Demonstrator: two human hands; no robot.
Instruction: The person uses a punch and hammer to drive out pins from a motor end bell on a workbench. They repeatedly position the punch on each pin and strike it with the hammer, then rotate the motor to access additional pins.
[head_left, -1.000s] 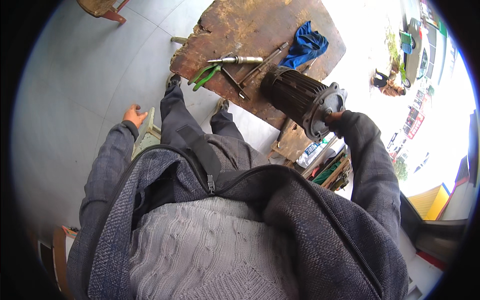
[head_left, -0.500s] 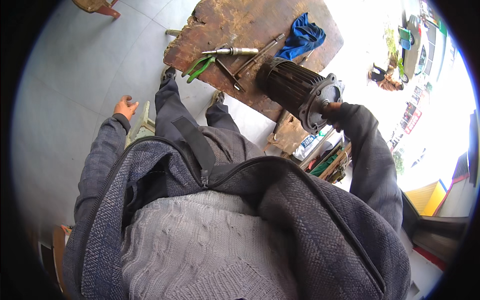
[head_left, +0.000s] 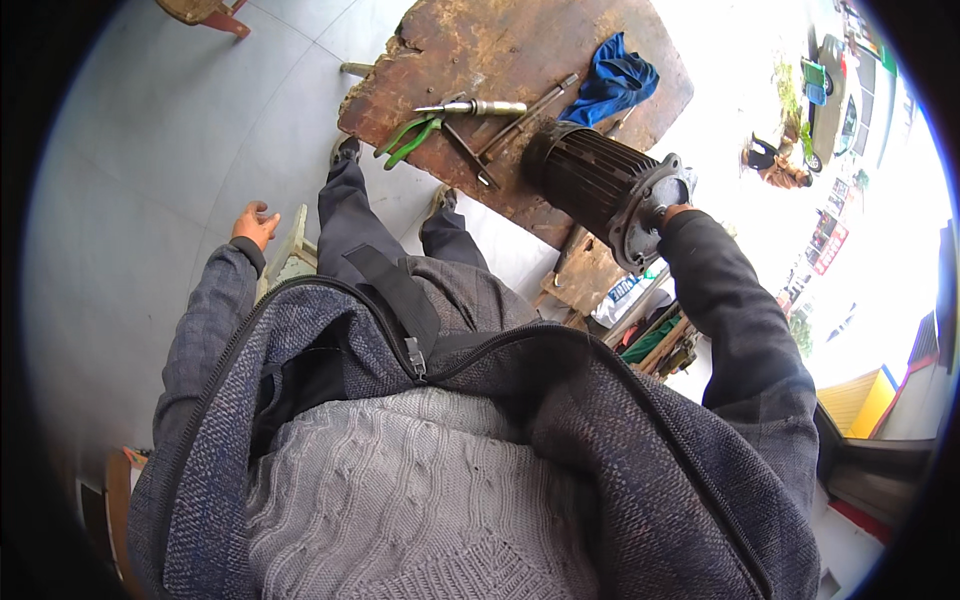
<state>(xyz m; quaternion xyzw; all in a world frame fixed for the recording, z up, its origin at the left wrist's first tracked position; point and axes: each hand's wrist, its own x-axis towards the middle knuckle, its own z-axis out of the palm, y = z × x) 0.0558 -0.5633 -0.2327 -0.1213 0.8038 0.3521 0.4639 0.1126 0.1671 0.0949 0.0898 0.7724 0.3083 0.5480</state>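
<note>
A dark electric motor [head_left: 590, 178] with a finned body lies on its side at the worktable's near right edge. Its round metal end flange [head_left: 650, 225] faces me, a short shaft sticking out of the middle. My right hand [head_left: 677, 213] is closed at that shaft, its fingers mostly hidden by the dark sleeve. Out to the left, my left hand [head_left: 256, 226] hangs empty, fingers loosely bent and apart. Left of the motor lie green-handled pliers [head_left: 410, 140], a metal pointed tool [head_left: 480, 107] and a T-shaped bar [head_left: 468, 155].
The worn brown table [head_left: 440, 50] also carries a crumpled blue cloth [head_left: 615, 80] and a long metal rod [head_left: 530, 115]. Beneath its right side is a shelf of clutter [head_left: 655, 335]. A pale stool [head_left: 290, 255] stands beside my left hand, a brown chair [head_left: 205, 12] farther off.
My right hand has turned at the shaft, and its sleeve now covers more of the fingers. The whole view has shifted slightly. My left hand stays empty.
</note>
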